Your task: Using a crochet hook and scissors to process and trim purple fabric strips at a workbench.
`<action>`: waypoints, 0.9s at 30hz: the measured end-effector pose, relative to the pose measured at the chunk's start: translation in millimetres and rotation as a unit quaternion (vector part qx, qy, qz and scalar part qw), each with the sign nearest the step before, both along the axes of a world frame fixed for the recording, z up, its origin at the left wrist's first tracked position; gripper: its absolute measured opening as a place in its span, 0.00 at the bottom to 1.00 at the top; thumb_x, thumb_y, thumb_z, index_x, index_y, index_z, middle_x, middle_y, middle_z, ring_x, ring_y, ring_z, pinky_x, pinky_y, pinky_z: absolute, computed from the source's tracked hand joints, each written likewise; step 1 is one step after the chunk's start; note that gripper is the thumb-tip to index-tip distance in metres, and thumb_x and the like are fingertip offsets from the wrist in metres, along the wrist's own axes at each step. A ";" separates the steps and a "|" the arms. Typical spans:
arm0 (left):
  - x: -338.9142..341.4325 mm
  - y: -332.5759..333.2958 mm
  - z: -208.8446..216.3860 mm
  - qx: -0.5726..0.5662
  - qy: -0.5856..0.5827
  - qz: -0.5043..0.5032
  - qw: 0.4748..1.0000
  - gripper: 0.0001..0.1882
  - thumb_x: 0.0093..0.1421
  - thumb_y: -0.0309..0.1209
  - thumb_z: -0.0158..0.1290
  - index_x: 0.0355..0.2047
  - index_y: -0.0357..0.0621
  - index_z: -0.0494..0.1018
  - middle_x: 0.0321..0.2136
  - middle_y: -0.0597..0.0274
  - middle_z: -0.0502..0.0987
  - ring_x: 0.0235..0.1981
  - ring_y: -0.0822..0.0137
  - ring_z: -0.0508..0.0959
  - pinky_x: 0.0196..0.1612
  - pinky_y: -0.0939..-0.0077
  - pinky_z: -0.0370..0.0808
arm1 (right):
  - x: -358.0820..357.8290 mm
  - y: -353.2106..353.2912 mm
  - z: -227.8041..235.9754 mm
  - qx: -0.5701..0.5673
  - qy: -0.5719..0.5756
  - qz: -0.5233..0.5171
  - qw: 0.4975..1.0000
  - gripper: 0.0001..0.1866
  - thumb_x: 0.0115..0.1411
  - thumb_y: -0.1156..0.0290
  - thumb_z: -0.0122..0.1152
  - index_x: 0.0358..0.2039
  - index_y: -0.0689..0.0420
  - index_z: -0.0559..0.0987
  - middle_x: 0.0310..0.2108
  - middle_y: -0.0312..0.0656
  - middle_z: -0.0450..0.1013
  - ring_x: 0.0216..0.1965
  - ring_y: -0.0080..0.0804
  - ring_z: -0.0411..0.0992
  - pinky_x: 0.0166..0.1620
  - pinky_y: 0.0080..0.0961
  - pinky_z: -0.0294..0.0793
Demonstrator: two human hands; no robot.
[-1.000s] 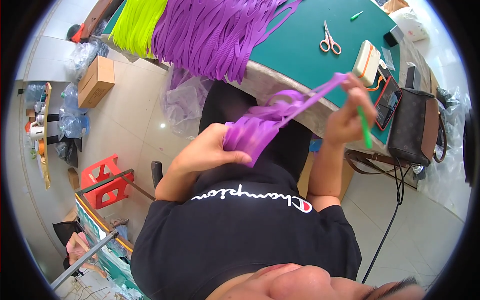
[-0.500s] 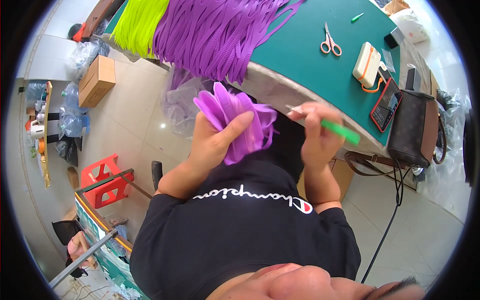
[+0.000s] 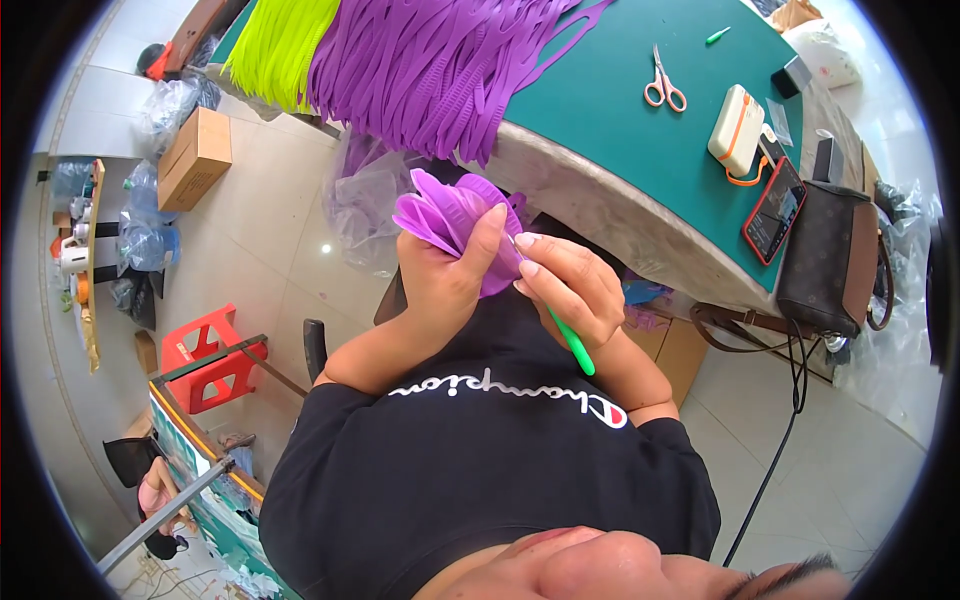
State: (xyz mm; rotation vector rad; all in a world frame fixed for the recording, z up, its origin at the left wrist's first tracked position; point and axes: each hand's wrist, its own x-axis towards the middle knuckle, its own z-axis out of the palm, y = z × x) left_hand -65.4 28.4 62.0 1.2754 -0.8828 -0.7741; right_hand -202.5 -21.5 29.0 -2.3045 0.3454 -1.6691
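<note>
My left hand is closed round a folded bunch of purple rubbery straps, its thumb pressed on the near side. In my right hand is a slim tool with a green handle, pinched between the fingers, the handle slanting back toward my body. The tool's thin tip is at the right side of the bunch, and my right fingertips meet the purple pieces there. Exactly what the tip touches is hidden. Beyond my hands, a large pile of purple straps hangs over the table's near edge.
Lime-green straps lie left of the purple pile on the green table. Scissors, a small green tool, a cream case and a phone rest farther right. A brown bag sits at the table's right edge.
My right hand has moved left and down, bringing the green-handled tool from above the table edge to the purple bunch. My left hand still grips the bunch, turned slightly.
</note>
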 end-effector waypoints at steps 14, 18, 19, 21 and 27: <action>-1.5 0.2 1.7 0.006 0.004 0.006 1.000 0.03 0.58 0.23 0.56 0.27 0.36 0.75 0.22 0.68 0.76 0.23 0.79 0.74 0.27 0.82 0.70 | 0.0 -2.6 -2.9 -0.012 -0.004 -0.008 1.000 0.14 0.47 0.77 0.68 0.34 0.64 0.75 0.34 0.53 0.75 0.32 0.42 0.77 0.33 0.30 0.81; -2.8 0.1 2.8 0.004 0.002 0.011 1.000 0.04 0.58 0.23 0.56 0.27 0.36 0.74 0.21 0.68 0.76 0.23 0.79 0.73 0.27 0.82 0.69 | -1.0 -2.2 -2.6 -0.020 0.000 -0.006 1.000 0.14 0.47 0.76 0.68 0.34 0.64 0.75 0.34 0.53 0.75 0.32 0.42 0.77 0.33 0.30 0.80; -2.9 -0.1 3.3 0.004 0.002 0.011 1.000 0.04 0.58 0.23 0.56 0.27 0.36 0.74 0.21 0.68 0.76 0.23 0.79 0.73 0.27 0.82 0.69 | -1.1 -2.3 -3.1 -0.020 0.000 -0.006 1.000 0.14 0.47 0.76 0.68 0.34 0.64 0.75 0.34 0.53 0.75 0.32 0.42 0.77 0.33 0.30 0.80; -3.1 -0.4 4.4 0.008 0.002 0.010 1.000 0.04 0.58 0.23 0.56 0.27 0.36 0.74 0.21 0.68 0.76 0.23 0.79 0.73 0.27 0.82 0.69 | -1.1 -3.1 -4.8 -0.023 0.000 -0.004 1.000 0.14 0.47 0.76 0.67 0.34 0.64 0.75 0.34 0.53 0.75 0.33 0.42 0.77 0.33 0.30 0.81; -1.5 0.1 1.0 0.006 0.016 -0.002 1.000 0.03 0.58 0.23 0.56 0.27 0.35 0.74 0.21 0.67 0.76 0.23 0.79 0.74 0.27 0.83 0.70 | -3.0 2.3 -0.8 0.014 0.038 -0.026 0.999 0.13 0.46 0.78 0.67 0.33 0.61 0.75 0.29 0.46 0.73 0.26 0.37 0.73 0.27 0.27 0.74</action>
